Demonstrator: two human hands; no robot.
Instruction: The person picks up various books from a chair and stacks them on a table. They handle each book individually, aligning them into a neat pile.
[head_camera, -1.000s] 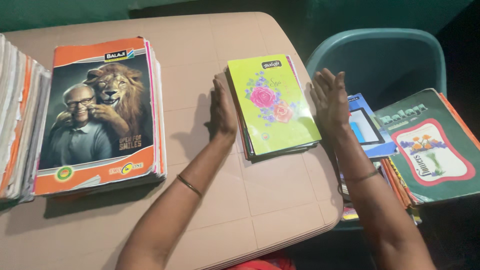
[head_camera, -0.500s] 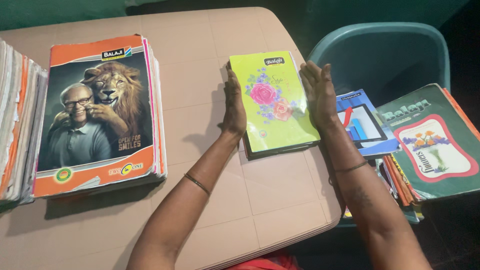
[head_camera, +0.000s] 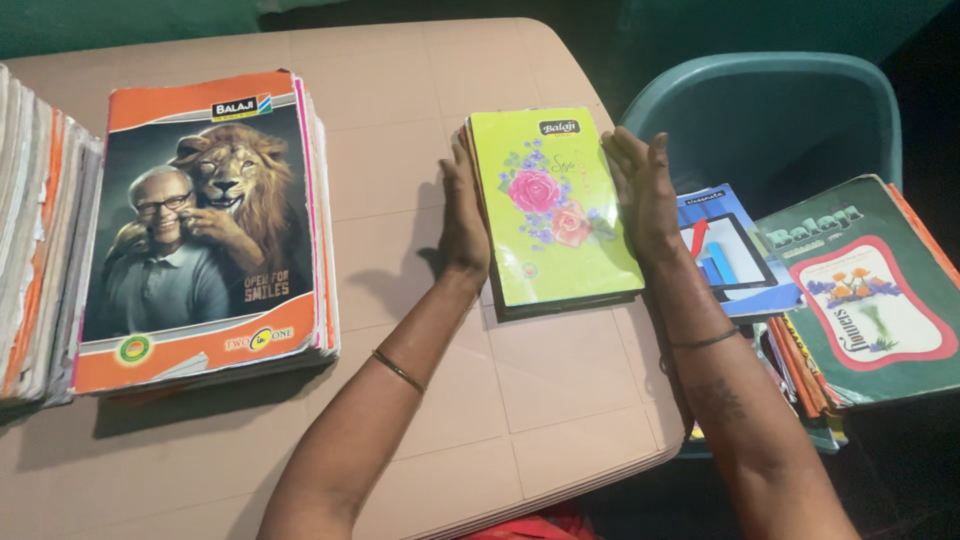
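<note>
A small stack of notebooks with a lime-green flowered cover (head_camera: 553, 212) is lying near the right edge of the beige plastic table (head_camera: 400, 150). It is pressed from both sides: the left hand (head_camera: 463, 218) is laid flat against its left edge and the right hand (head_camera: 642, 195) against its right edge, all fingers stretched straight, nothing clenched. A taller pile of notebooks with an orange lion cover (head_camera: 200, 225) is lying well apart to the left. A teal plastic chair (head_camera: 770, 110) with more notebooks is standing beside the table.

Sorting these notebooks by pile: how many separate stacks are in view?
4: far-left stack; lion-cover stack; yellow-green floral stack between left hand and right hand; chair pile. More may be hidden.
</note>
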